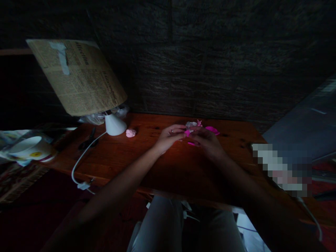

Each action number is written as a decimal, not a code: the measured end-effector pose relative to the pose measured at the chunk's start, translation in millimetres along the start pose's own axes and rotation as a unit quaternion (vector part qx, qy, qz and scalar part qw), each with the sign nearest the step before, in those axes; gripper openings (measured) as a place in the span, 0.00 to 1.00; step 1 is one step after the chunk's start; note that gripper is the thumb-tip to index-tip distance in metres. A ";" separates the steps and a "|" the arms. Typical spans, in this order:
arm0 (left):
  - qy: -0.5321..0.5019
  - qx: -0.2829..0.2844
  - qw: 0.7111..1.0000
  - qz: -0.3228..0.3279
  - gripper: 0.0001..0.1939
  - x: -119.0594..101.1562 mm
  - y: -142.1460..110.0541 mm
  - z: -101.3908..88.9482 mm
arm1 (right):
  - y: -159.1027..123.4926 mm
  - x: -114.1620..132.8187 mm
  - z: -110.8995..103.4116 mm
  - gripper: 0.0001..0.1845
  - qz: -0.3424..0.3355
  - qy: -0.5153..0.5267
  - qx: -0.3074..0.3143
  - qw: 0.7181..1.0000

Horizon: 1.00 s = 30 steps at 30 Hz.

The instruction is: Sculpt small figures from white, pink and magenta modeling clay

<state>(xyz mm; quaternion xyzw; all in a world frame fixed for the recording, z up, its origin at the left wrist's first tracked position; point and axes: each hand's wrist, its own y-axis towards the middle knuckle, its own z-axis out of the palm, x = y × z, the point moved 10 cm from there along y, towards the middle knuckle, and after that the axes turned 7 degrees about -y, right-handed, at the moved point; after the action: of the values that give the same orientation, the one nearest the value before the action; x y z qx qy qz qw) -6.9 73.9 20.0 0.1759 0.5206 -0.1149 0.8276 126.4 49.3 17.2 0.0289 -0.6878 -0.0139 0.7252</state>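
My left hand (170, 137) and my right hand (207, 140) meet above the wooden table, fingers pinched together. Between their fingertips is a small bright pink piece (187, 133) that looks like modelling clay. Just past the fingers stands a greyish, clear-looking lump (191, 124), with a small pink figure (199, 123) beside it. A flat, rounded magenta piece (212, 130) lies to the right of my right hand. Under the hands, a thin magenta strip (191, 143) rests on the wood, partly hidden. The dim light blurs fine detail.
A lamp with a newspaper-print shade (81, 77) and white base (115, 125) stands at the left. Near it are a pale pink lump (130, 133), dark scissors (89, 140) and a white cord (76, 164). A white cup (31, 148) sits farther left. A brick wall (170, 70) rises behind.
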 end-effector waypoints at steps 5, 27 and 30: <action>0.016 0.012 1.000 0.004 0.21 0.6 0.5 0.9 | 1.0 -0.4 1.7 0.22 -0.009 -0.005 0.014 1.000; 0.051 0.030 0.998 0.021 0.20 2.6 1.2 4.4 | 2.7 3.5 -0.6 0.15 -0.048 -0.047 0.006 0.998; 0.066 0.024 0.997 0.018 0.21 2.5 1.3 2.4 | 2.1 2.7 -0.4 0.15 -0.041 -0.046 0.005 0.998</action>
<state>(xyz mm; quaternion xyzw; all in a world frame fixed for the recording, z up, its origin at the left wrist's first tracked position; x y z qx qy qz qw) -3.3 74.0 18.9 0.2126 0.5674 -0.1004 0.7892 127.0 51.2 20.0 0.0600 -0.7187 -0.0418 0.6915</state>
